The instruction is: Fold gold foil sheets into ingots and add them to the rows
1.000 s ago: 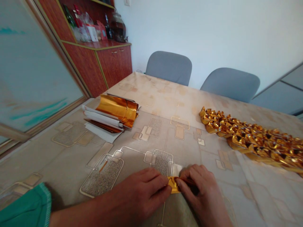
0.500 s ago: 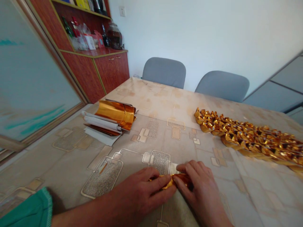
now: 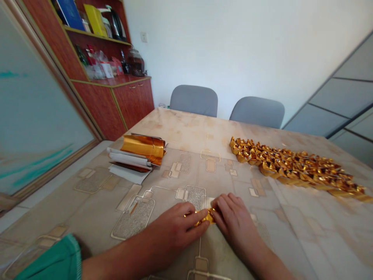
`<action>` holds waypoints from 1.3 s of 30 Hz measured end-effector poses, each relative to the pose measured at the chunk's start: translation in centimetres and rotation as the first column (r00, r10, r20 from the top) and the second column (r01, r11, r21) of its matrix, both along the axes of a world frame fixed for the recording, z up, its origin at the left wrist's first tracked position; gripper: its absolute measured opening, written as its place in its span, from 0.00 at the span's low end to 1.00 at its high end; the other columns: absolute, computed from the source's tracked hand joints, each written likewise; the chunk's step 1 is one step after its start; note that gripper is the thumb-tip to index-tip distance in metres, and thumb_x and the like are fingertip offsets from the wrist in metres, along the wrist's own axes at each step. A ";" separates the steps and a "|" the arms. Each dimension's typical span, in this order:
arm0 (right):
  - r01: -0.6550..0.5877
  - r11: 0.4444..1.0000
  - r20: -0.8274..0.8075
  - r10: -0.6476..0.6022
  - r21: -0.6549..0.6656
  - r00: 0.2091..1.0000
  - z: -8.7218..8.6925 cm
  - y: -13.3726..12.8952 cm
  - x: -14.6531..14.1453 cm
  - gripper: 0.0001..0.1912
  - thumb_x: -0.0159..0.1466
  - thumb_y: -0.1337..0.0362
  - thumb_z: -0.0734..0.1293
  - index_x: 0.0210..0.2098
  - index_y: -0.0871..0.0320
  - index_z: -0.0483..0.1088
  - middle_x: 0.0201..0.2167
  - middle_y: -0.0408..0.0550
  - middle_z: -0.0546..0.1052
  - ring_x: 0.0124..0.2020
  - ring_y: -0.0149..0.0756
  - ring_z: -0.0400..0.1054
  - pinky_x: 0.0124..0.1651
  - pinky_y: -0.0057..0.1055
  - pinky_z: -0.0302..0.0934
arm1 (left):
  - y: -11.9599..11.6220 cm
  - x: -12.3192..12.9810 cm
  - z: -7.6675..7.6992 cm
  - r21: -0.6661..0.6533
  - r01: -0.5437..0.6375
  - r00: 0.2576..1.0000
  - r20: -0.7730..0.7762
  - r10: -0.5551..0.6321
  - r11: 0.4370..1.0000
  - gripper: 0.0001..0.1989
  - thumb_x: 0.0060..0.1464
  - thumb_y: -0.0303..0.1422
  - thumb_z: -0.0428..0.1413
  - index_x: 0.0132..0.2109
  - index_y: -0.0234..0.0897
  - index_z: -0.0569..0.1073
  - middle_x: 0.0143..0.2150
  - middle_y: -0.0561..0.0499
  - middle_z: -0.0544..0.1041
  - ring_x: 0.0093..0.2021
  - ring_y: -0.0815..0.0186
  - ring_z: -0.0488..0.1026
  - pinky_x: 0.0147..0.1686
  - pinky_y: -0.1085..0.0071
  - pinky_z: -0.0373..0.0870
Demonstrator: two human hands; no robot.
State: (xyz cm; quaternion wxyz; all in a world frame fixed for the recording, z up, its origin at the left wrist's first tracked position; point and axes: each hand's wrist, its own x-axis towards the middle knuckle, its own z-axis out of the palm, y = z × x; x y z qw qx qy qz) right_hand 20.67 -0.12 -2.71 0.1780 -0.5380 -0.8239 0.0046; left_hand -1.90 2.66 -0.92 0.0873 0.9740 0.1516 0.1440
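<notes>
Between my two hands, low over the patterned tabletop (image 3: pixel 163 194), is a small piece of folded gold foil paper (image 3: pixel 207 217). My left hand (image 3: pixel 183 225) is closed on its left end, index finger and thumb pressing along it. On the right end, the bent fingers of my right hand (image 3: pixel 231 214) grip the foil and cover much of it. At the left lies a loose stack of curled gold and white paper sheets (image 3: pixel 142 147). Rows of finished folded gold foil pieces (image 3: pixel 291 163) stretch across the table's right side.
Two grey chairs (image 3: pixel 194 100) stand at the far table edge against a white wall. A red-brown cabinet (image 3: pixel 131 101) with bottles, a glass jar (image 3: pixel 135 62) and boxes is at the back left. A frosted glass panel (image 3: pixel 37 116) borders the left side.
The head view has tilted up a little, showing more of the cabinet shelf. My right fingers have shifted slightly on the foil, and more of its gold middle shows.
</notes>
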 end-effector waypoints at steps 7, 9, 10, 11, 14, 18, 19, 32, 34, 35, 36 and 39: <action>0.052 0.999 0.071 -0.053 0.004 0.996 0.2 -0.6 -0.5 0.06 0.65 0.64 0.68 0.37 0.56 0.66 0.35 0.48 0.71 0.37 0.46 0.65 0.39 0.40 0.56 | 0.0 -0.5 0.6 -0.042 0.006 1.000 -0.024 -0.007 0.999 0.24 0.60 0.32 0.57 0.62 0.34 0.66 0.62 0.43 0.71 0.52 0.56 0.68 0.54 0.60 0.67; 0.054 0.999 0.053 -0.054 -0.001 0.997 0.4 -0.7 -0.5 0.07 0.64 0.63 0.69 0.38 0.56 0.66 0.36 0.48 0.71 0.37 0.46 0.65 0.40 0.40 0.57 | 0.0 -0.8 0.9 -0.066 0.012 1.000 -0.028 -0.014 0.998 0.30 0.57 0.39 0.61 0.64 0.35 0.64 0.64 0.42 0.69 0.54 0.55 0.68 0.55 0.58 0.66; 0.051 0.999 0.041 -0.051 -0.006 0.998 0.5 -0.8 -0.5 0.07 0.63 0.64 0.69 0.38 0.56 0.66 0.36 0.48 0.71 0.37 0.46 0.65 0.40 0.40 0.57 | 0.0 -1.0 1.0 -0.074 0.018 0.999 -0.038 -0.021 0.997 0.33 0.57 0.41 0.61 0.65 0.35 0.62 0.65 0.42 0.68 0.56 0.55 0.67 0.57 0.58 0.66; 0.048 0.999 0.027 -0.047 -0.012 0.999 0.5 -0.8 -0.5 0.08 0.63 0.64 0.70 0.38 0.56 0.66 0.36 0.48 0.71 0.37 0.46 0.65 0.40 0.40 0.58 | 0.0 -1.3 1.1 -0.079 0.025 0.998 -0.051 -0.029 0.997 0.35 0.57 0.42 0.61 0.67 0.36 0.60 0.66 0.42 0.67 0.57 0.54 0.67 0.58 0.57 0.64; 0.046 0.999 -0.007 -0.047 -0.024 0.999 0.7 -0.9 -0.5 0.09 0.63 0.64 0.71 0.38 0.56 0.66 0.36 0.48 0.71 0.38 0.45 0.65 0.40 0.40 0.59 | -0.3 -1.9 1.0 -0.084 0.017 0.996 -0.089 -0.024 0.996 0.35 0.59 0.42 0.59 0.68 0.38 0.59 0.67 0.43 0.66 0.61 0.53 0.65 0.63 0.52 0.58; 0.042 0.999 -0.030 -0.043 -0.018 0.999 0.6 -0.9 -0.4 0.09 0.63 0.63 0.71 0.38 0.56 0.66 0.36 0.48 0.71 0.38 0.45 0.64 0.40 0.40 0.59 | -1.1 -2.7 0.0 -0.082 -0.053 0.993 -0.107 0.044 0.995 0.32 0.61 0.39 0.58 0.68 0.39 0.58 0.67 0.44 0.66 0.65 0.55 0.63 0.66 0.50 0.51; 0.037 0.999 -0.035 -0.038 -0.019 0.999 0.5 -0.9 -0.4 0.09 0.63 0.63 0.71 0.38 0.56 0.65 0.37 0.48 0.71 0.38 0.45 0.64 0.40 0.41 0.59 | -1.3 -2.8 -0.2 -0.084 -0.073 0.993 -0.101 0.064 0.994 0.32 0.61 0.38 0.57 0.68 0.40 0.58 0.68 0.44 0.66 0.66 0.55 0.62 0.67 0.51 0.49; -0.013 0.983 -0.180 -0.020 -0.182 0.983 1.2 -0.5 0.1 0.05 0.70 0.71 0.62 0.37 0.57 0.66 0.37 0.47 0.71 0.40 0.42 0.64 0.44 0.40 0.57 | 0.8 3.5 1.4 -0.299 -0.519 0.852 -0.114 0.510 0.800 0.05 0.55 0.33 0.60 0.39 0.38 0.73 0.42 0.48 0.73 0.44 0.58 0.69 0.42 0.65 0.64; -0.015 0.979 -0.209 -0.028 -0.201 0.977 1.3 -0.4 0.2 0.04 0.69 0.72 0.64 0.39 0.57 0.68 0.37 0.46 0.71 0.42 0.42 0.64 0.44 0.39 0.56 | 0.9 3.7 1.4 -0.353 -0.525 0.847 -0.132 0.514 0.775 0.04 0.55 0.31 0.59 0.37 0.37 0.71 0.40 0.49 0.72 0.43 0.59 0.69 0.40 0.67 0.62; -0.018 0.979 -0.223 -0.029 -0.204 0.974 1.3 -0.3 0.2 0.05 0.68 0.72 0.64 0.40 0.56 0.69 0.38 0.46 0.72 0.42 0.42 0.65 0.45 0.39 0.56 | 0.8 3.7 1.4 -0.381 -0.522 0.847 -0.128 0.516 0.763 0.03 0.55 0.30 0.59 0.36 0.37 0.71 0.39 0.50 0.72 0.42 0.60 0.69 0.40 0.68 0.62; -0.021 0.980 -0.239 -0.027 -0.200 0.971 1.3 -0.3 0.2 0.06 0.68 0.72 0.65 0.42 0.55 0.70 0.38 0.46 0.72 0.43 0.42 0.65 0.45 0.39 0.56 | 0.8 3.7 1.4 -0.412 -0.514 0.849 -0.117 0.515 0.752 0.03 0.54 0.29 0.58 0.35 0.37 0.70 0.39 0.50 0.72 0.42 0.61 0.69 0.39 0.68 0.61; -0.036 0.986 -0.307 -0.016 -0.162 0.952 1.4 -0.3 0.3 0.10 0.64 0.74 0.69 0.41 0.53 0.72 0.40 0.45 0.72 0.44 0.42 0.65 0.45 0.37 0.55 | 0.6 3.7 1.0 -0.517 -0.461 0.859 -0.056 0.509 0.721 0.04 0.53 0.25 0.56 0.33 0.37 0.69 0.35 0.52 0.72 0.37 0.64 0.68 0.36 0.71 0.59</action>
